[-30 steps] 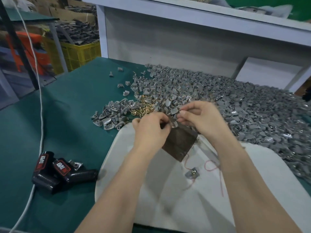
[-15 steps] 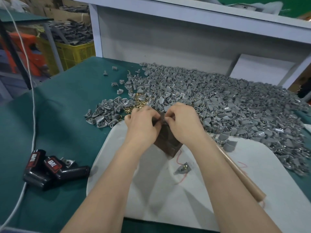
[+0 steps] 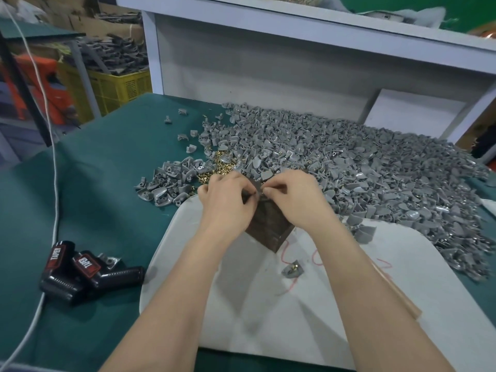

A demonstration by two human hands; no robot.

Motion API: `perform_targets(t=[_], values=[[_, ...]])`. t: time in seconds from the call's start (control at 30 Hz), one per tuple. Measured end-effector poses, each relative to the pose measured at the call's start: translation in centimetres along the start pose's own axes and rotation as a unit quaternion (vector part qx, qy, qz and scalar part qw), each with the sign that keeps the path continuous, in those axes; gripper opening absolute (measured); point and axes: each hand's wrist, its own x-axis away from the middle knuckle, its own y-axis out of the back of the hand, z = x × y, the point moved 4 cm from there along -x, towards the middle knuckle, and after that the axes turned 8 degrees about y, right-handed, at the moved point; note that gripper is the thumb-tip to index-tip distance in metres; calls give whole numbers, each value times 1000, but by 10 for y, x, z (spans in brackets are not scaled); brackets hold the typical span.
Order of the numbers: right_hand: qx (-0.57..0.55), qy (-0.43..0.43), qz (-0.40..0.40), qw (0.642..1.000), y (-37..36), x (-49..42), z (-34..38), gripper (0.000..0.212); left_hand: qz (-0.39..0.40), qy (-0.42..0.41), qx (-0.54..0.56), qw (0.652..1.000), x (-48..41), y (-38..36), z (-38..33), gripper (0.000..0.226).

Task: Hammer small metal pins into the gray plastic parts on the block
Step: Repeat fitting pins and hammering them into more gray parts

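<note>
A dark wooden block (image 3: 269,226) stands on a white board (image 3: 349,312) in front of me. My left hand (image 3: 226,201) and my right hand (image 3: 294,200) meet over the block's top, fingertips pinching a small gray plastic part (image 3: 259,191) between them, mostly hidden. A big heap of gray plastic parts (image 3: 349,167) covers the green table behind. Brass pins (image 3: 214,171) lie loose at the heap's left edge. One gray part with a brass pin (image 3: 292,269) lies on the board. A wooden hammer handle (image 3: 400,296) shows under my right forearm.
Two black tape dispensers (image 3: 80,272) lie on the green mat at the left, beside a white cable (image 3: 51,183). A white shelf unit (image 3: 268,63) stands behind the heap. A yellow crate (image 3: 118,87) of parts sits far left.
Both hands have closed together over the block's top; the right hand moved left to meet the left. The head camera shifted slightly.
</note>
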Motion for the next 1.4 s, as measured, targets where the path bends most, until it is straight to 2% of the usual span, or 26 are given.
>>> perform_targets(t=[0.07, 0.13, 0.37, 0.87, 1.0, 1.17, 1.4], values=[[-79, -23, -21, 996, 2, 3, -8, 18, -2, 0, -5, 1000, 0, -1, 0, 7], [-96, -26, -37, 994, 2, 4, -10, 19, -5, -2, -8, 1000, -1, -1, 1, 7], [-13, 41, -24, 999, -4, 5, 1, 15, 3, -7, -9, 1000, 0, 0, 1, 5], [70, 53, -45, 995, -9, 6, 11, 12, 0, -11, -5, 1000, 1, 1, 0, 3], [79, 53, -76, 993, -11, 10, 16, 9, -3, -14, -6, 1000, 2, 1, 0, 4], [18, 11, -102, 995, -12, 12, 9, 7, 2, -6, -2, 1000, 1, 1, 0, 5], [-44, -48, -70, 995, -10, 7, 0, 7, 2, 0, 6, 1000, 1, 0, 0, 6]])
